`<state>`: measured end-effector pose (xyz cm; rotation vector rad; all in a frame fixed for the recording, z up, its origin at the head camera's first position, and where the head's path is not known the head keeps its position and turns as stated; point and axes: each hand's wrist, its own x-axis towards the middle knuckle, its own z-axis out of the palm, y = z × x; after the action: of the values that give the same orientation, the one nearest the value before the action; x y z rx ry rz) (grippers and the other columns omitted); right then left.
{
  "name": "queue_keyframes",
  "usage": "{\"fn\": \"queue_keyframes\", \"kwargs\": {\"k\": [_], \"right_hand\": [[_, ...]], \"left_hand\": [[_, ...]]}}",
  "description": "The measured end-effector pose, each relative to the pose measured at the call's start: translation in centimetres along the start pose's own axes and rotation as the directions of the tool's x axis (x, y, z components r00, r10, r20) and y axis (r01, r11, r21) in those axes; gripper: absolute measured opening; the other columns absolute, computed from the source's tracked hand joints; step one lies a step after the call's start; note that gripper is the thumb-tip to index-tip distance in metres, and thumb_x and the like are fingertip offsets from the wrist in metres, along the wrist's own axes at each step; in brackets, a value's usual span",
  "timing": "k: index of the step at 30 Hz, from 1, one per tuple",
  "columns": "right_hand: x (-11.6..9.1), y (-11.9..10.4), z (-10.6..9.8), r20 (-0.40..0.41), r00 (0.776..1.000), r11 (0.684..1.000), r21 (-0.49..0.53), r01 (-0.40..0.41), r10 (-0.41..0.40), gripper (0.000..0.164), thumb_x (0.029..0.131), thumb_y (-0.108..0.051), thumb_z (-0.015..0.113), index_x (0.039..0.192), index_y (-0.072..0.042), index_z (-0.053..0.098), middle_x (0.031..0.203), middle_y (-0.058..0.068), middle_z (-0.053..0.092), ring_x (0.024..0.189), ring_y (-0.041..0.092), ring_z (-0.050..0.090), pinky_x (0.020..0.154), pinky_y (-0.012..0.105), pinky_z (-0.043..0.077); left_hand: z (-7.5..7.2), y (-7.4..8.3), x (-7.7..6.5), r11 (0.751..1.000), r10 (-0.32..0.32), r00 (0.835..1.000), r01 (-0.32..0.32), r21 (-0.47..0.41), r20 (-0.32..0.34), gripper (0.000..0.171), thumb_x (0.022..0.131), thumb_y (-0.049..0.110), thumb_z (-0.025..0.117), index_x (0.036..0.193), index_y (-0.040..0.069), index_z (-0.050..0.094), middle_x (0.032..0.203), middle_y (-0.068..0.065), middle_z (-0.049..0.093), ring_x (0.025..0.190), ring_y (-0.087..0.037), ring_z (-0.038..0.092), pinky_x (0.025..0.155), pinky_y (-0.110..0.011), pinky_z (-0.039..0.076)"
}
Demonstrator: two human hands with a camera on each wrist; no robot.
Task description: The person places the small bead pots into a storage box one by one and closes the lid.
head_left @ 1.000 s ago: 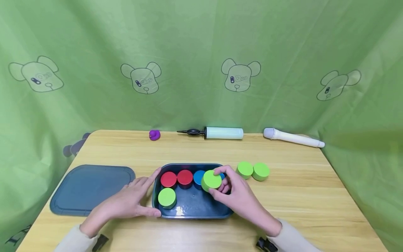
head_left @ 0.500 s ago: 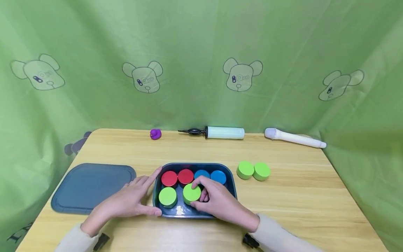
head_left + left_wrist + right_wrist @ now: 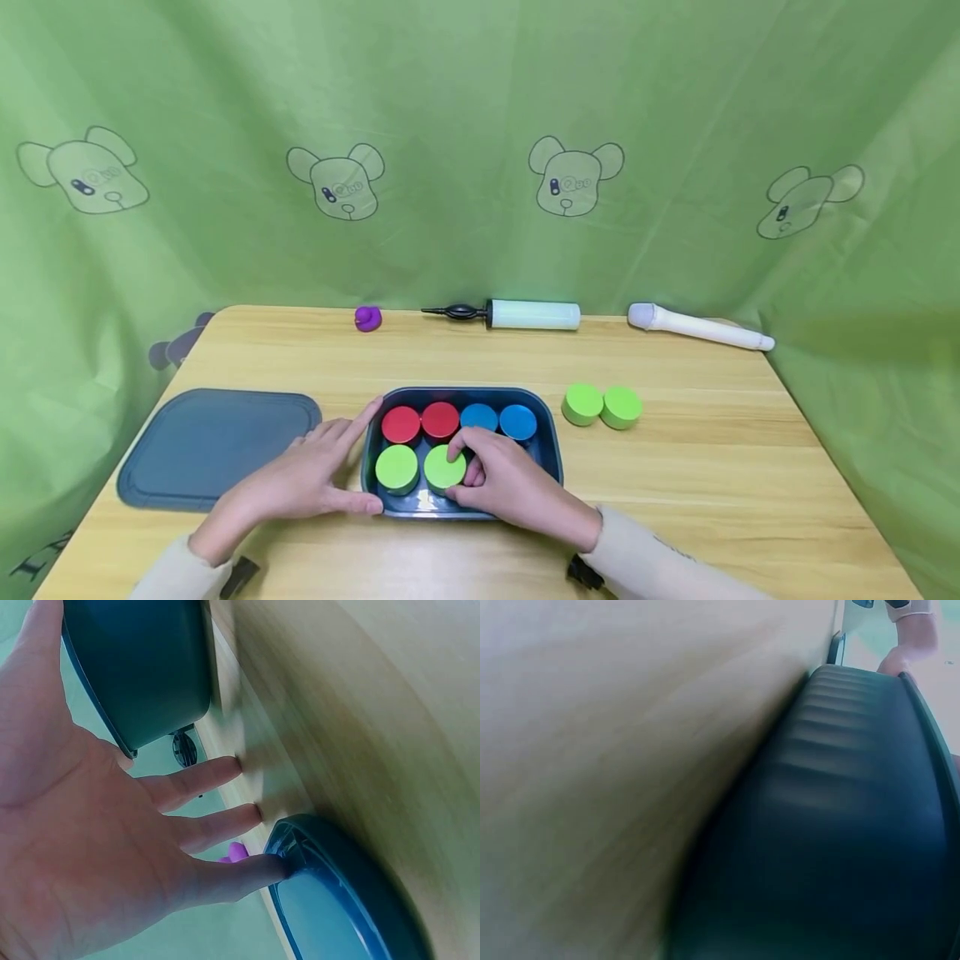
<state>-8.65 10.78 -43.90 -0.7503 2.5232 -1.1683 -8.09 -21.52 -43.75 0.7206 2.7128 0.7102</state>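
Observation:
A dark blue box (image 3: 561,450) stands mid-table with two red cylinders, two blue cylinders (image 3: 518,422) and two green cylinders inside. My right hand (image 3: 517,483) reaches over its right side and pinches the second green cylinder (image 3: 444,467) between thumb and index finger, beside the first green cylinder (image 3: 397,467). Behind these, the red cylinders (image 3: 401,425) stand in the back row. My left hand (image 3: 303,475) lies along the left side, thumb and index finger spread to the rim. In the left wrist view its fingers (image 3: 191,784) are extended. The right wrist view shows the box's outer wall (image 3: 832,810), not the right fingers.
A dark blue lid (image 3: 221,448) lies left of the box, next to my left hand. To the right stand two more green cylinders (image 3: 582,404). Along the back edge lie a purple duck (image 3: 367,318), a hand pump (image 3: 532,314) and a white microphone (image 3: 705,327).
My right hand has carried the green cylinder left and toward the front of the box, beside the first green one. The blue cylinders behind it show more fully. My left hand keeps its place.

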Motion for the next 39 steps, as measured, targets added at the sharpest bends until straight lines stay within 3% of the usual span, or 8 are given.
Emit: {"fn": "queue_keyframes", "kwargs": {"k": [8,24,39], "right_hand": [[-0.2,0.2,0.2,0.007,1.0,0.994,0.108,-0.012,0.012,0.028,0.093,-0.007,0.089,0.111,-0.011,0.069,0.092,-0.005,0.074,0.079,0.004,0.071,0.076,0.021,0.061],[-0.6,-0.3,-0.3,-0.07,0.997,0.991,0.131,-0.017,0.027,0.02,0.099,-0.01,0.081,0.117,-0.012,0.074,0.098,-0.005,0.076,0.087,0.007,0.073,0.081,0.025,0.062],[-1.9,-0.1,-1.3,-0.2,0.977,0.976,0.19,0.108,-0.069,0.019,0.097,-0.011,0.084,0.113,-0.014,0.074,0.102,0.001,0.071,0.089,0.014,0.07,0.081,0.029,0.062]], "left_hand": [[0.1,-0.1,0.0,1.0,-0.002,1.0,0.002,-0.011,0.001,0.129,0.085,0.074,0.082,0.178,0.026,0.006,0.159,-0.03,0.048,0.144,-0.057,0.045,0.104,-0.09,0.032],[0.2,-0.3,0.0,1.0,-0.008,1.0,0.008,-0.002,0.005,0.128,0.086,0.075,0.081,0.178,0.029,0.004,0.162,-0.029,0.045,0.146,-0.056,0.043,0.105,-0.09,0.031],[0.2,-0.2,0.0,1.0,0.001,1.0,-0.001,-0.004,-0.001,0.128,0.085,0.076,0.08,0.178,0.026,0.006,0.161,-0.028,0.046,0.145,-0.055,0.045,0.104,-0.09,0.032]]}}
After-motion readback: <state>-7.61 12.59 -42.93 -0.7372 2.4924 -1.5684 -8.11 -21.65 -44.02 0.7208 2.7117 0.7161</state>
